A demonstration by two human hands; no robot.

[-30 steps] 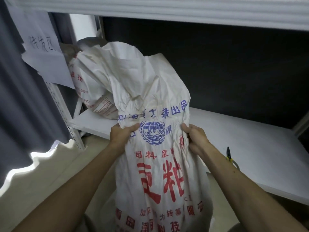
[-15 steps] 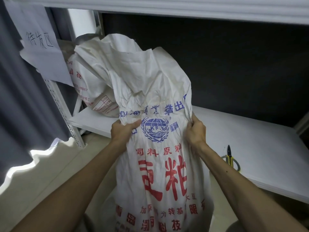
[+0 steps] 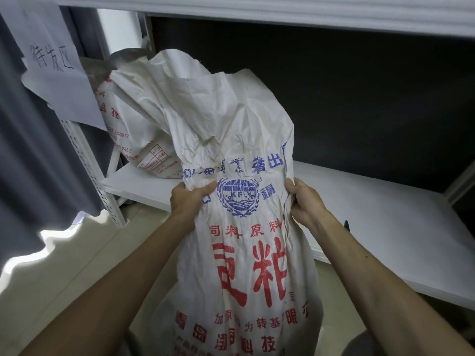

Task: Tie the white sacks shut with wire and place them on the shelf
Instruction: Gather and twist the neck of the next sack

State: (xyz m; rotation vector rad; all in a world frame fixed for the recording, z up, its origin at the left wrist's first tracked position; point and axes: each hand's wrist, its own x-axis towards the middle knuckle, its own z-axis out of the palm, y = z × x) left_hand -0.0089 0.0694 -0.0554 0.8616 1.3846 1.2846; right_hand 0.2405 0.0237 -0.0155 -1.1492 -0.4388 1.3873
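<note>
Clenched on the sack (image 3: 246, 265) from both sides: left hand (image 3: 191, 199) bunching the cloth beside the blue globe print, right hand (image 3: 305, 204) curled round the gathered edge opposite. Held upright in front of the shelf (image 3: 385, 217), bottom out of sight below, loose top flopping above the fists and leaning toward the second sack (image 3: 128, 140) at the left end of the board. No wire visible at the neck, so cannot tell whether tied or not.

Probably mid-lift toward the board, or gathering the neck before tying. If untied, better to twist the slack cloth above the fists into one tight rope first, leaving enough tail above for the wire to bite. If lifting, keep both fists level so as not to tip the load, bring the bottom clear over the front edge rather than dragging against it, and set down on the bare board right of the second sack. Mind the floppy top under the upper rail (image 3: 282, 11); shift one hand underneath if heavy.
</note>
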